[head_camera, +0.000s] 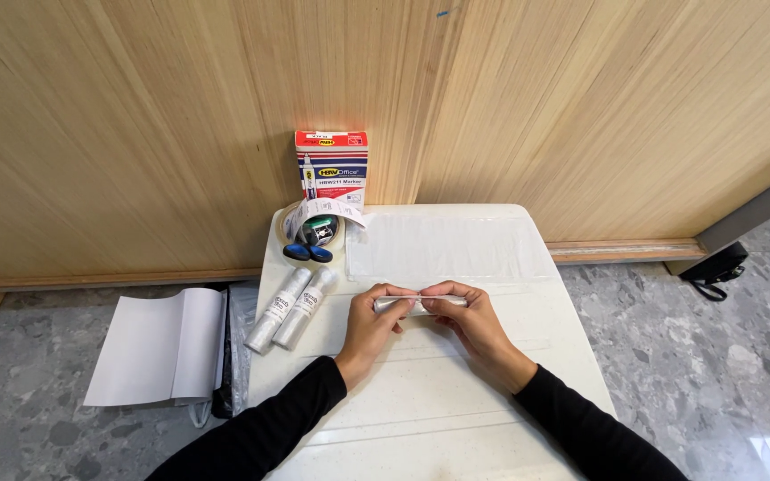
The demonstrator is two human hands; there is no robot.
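Observation:
Both my hands meet over the middle of a small white table. My left hand and my right hand together pinch a short white marker wrapped in clear film, held level between the fingertips. Two more wrapped white markers lie side by side to the left of my left hand. A clear plastic sheet lies flat on the table beyond my hands.
A red, white and blue marker box stands against the wooden wall. In front of it is a tape roll holding blue-handled scissors. White paper and a dark bag lie on the stone floor at left; a black object at right.

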